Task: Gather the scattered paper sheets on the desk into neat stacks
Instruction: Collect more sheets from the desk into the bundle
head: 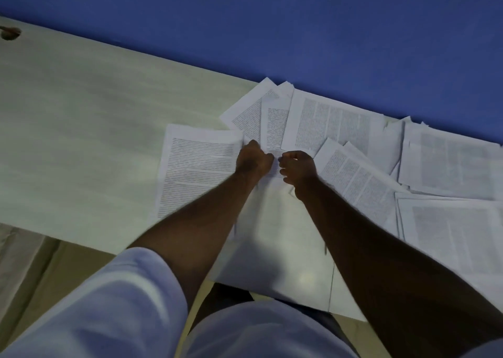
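Pale desk [81, 129] bare leftward, both hands' curled fingers [288, 157] pinching overlapped sheets [334, 123] along blue wall [299, 31].

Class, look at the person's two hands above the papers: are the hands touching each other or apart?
Apart. The head view shows a narrow strip of printed paper between the left hand and the right hand.

Print on the paper sheets [330, 123] too small to read. Rightmost sheets [462, 221] cut off by frame edge. Left hand [253, 160] motion-blurred.
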